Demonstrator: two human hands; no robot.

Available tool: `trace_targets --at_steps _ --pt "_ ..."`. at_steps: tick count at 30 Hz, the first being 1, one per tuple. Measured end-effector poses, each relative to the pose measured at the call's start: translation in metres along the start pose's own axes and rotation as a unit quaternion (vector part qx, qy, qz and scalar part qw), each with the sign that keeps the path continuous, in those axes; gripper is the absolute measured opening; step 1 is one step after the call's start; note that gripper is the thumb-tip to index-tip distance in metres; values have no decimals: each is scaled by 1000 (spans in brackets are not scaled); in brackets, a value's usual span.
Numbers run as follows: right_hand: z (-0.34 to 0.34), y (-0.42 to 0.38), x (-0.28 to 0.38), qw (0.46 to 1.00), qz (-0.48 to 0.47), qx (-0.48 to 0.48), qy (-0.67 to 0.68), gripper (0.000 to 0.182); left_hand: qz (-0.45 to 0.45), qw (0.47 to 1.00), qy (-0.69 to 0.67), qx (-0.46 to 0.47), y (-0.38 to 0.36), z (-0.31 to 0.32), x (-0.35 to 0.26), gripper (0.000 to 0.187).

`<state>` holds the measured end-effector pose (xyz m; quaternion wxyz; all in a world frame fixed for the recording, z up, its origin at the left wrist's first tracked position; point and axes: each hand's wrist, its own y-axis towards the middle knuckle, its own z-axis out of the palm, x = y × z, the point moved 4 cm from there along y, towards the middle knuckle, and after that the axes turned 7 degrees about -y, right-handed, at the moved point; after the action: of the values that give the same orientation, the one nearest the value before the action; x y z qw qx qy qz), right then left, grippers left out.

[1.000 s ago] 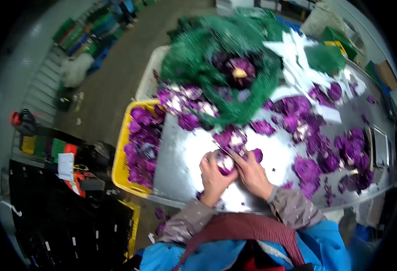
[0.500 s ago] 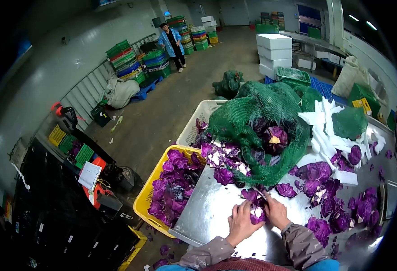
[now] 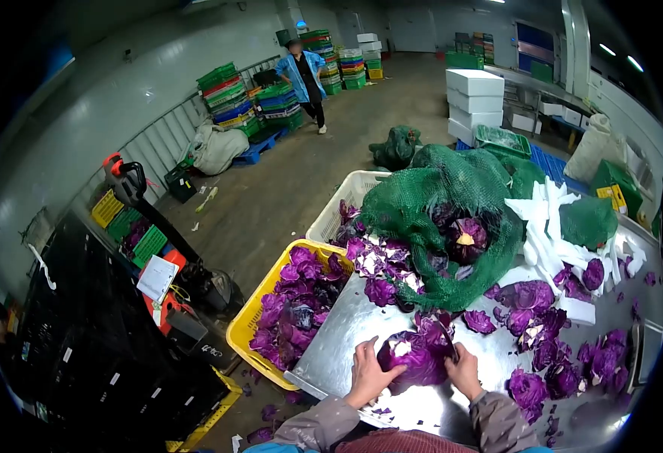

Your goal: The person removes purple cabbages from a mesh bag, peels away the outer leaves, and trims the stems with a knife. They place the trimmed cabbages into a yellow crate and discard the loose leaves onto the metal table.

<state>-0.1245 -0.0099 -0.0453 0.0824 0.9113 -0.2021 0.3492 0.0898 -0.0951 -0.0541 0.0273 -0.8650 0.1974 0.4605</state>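
Cabbage (image 3: 417,366), purple, resting on the steel tabletop (image 3: 339,353), near its front edge, between both hands. Pale patch on its upper left. Left hand (image 3: 371,376) at the cabbage's left side: thumb against the leaves, fingers loosely bent, spread well away from the thumb, not closed round anything. Right hand (image 3: 464,371) at the opposite side, fingers curled in just beside the cabbage. Dark sliver by those fingertips, too small to identify; cannot tell if gripped. Small pale and purple scraps near the left wrist.

Just beyond the cabbage: loose purple leaves, then green net bag (image 3: 458,175), opening toward the near side, with another cabbage (image 3: 467,240) inside, cut stem showing. To the left, against the table edge, yellow crate (image 3: 257,362) filled with purple leaves. Behind that, white crate (image 3: 336,205), partly covered by the net. To the right, white foam strips (image 3: 540,230) heaped beside the net; nearer, scattered heads and leaves.

Farther off: stacked white boxes (image 3: 475,102); person in blue coat (image 3: 301,75) on the floor near stacked crates. Clipboard (image 3: 158,278) lower left, on red equipment.
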Motion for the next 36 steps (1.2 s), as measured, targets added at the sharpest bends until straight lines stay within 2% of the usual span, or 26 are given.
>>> trace_targets --at_steps 1,2,3,6,8,10,12,14,15,18,20,21,22,25,26,31,34,36 --pt "3 -12 3 999 -11 -20 24 23 -60 998 3 33 -2 5 6 93" --pt "4 -23 10 998 -22 -39 50 24 -71 997 6 27 -3 12 8 96" --pt "2 -31 20 998 -11 -12 53 25 -93 996 16 6 -1 16 5 97" --pt "7 -39 17 994 -87 -47 50 21 -124 991 43 -19 10 17 4 102" --pt "11 -21 -40 986 95 -31 133 21 -136 990 25 22 17 17 5 101" --pt "-6 3 -99 989 54 -107 85 32 -95 994 7 47 14 19 8 99" --pt "-36 14 -87 996 51 -38 -59 43 24 997 -1 71 7 16 -1 101" --pt "-53 12 -48 982 -25 -118 -145 50 42 995 -21 83 -1 16 -16 101" --pt "-54 15 -40 983 -51 -109 -139 57 50 995 -33 75 -3 17 -18 100" --pt "-50 13 -2 984 -132 -119 -8 32 63 993 -91 42 -2 23 -15 91" --pt "-34 9 -2 988 -145 -42 26 29 102 992 -71 -12 -3 31 -4 89" --pt "-28 6 3 990 -140 -18 -1 32 42 995 -94 5 -6 30 -5 89" --pt "-25 3 8 992 -118 32 10 37 84 993 -78 13 -6 23 -18 90" --pt "-19 -7 23 988 -120 91 32 43 85 995 -47 24 -10 20 -23 93" --pt "-17 -7 26 986 -131 101 28 44 106 994 -35 17 -8 22 -23 94" --pt "-14 -8 46 980 -166 105 -39 48 87 995 -44 15 -5 27 -23 96" --pt "-12 0 54 969 -193 109 -113 47 103 993 -47 23 -3 29 -26 95" --pt "-10 11 54 945 -223 114 -210 47 102 993 -48 25 -1 30 -27 94"
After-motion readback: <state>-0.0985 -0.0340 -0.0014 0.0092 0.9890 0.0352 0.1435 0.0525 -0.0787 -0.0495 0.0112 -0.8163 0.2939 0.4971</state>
